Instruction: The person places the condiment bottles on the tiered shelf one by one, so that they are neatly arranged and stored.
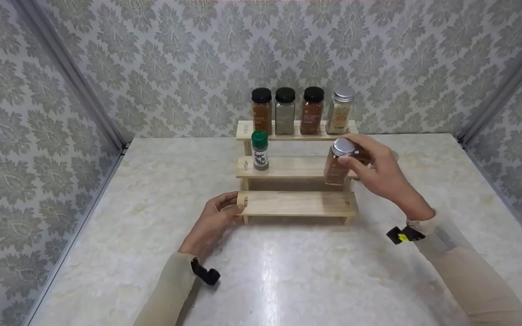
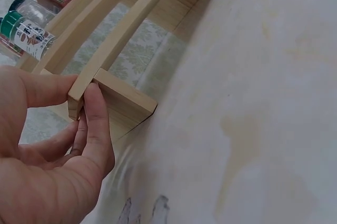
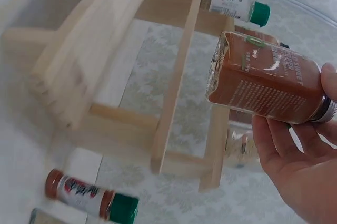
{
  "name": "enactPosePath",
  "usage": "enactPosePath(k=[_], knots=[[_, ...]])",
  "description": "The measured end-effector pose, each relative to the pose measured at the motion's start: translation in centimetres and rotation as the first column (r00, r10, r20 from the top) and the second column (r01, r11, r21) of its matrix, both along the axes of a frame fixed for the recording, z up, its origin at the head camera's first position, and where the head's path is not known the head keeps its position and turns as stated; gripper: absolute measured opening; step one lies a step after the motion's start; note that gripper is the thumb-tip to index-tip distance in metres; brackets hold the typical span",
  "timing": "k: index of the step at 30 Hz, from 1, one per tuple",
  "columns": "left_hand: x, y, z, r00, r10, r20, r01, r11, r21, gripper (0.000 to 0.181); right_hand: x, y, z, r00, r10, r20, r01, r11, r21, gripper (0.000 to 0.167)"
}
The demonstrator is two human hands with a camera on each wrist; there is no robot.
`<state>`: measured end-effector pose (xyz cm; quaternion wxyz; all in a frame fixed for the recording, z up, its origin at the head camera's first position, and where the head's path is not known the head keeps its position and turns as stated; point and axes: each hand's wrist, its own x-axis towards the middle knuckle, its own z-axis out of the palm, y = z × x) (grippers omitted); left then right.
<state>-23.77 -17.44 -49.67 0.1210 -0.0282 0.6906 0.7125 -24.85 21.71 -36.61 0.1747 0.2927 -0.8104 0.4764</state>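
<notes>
A three-step wooden rack stands on the table. My left hand pinches the left end of its lowest step, thumb on top; the left wrist view shows this hand gripping the board's end. My right hand holds a square jar of reddish-brown spice by its silver lid, in front of the middle step's right end. In the right wrist view the jar is tilted in the fingers of this hand. A green-capped jar stands at the middle step's left.
On the top step stand several jars: black-capped ones and a silver-capped one at the right. Beside the rack, in the right wrist view, is another green-capped jar, with part of one more container at the lower edge.
</notes>
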Motion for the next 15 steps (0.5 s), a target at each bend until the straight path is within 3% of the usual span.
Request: enactPosePath(k=[6,15], knots=[[0.1,-0.1,0.3,1.000,-0.015,-0.026,0.015,1.000,-0.004,0.056,-1.2,-3.4,0.9,1.000,0.014,0.011,-0.014,1.000,-0.023,0.040],[0.4,-0.2,0.1,0.999,-0.038,-0.019,0.039,0.998,0.042,0.054,-3.2,-6.8,0.9,0.998,0.029,0.050,-0.027,0.999,-0.038,0.045]])
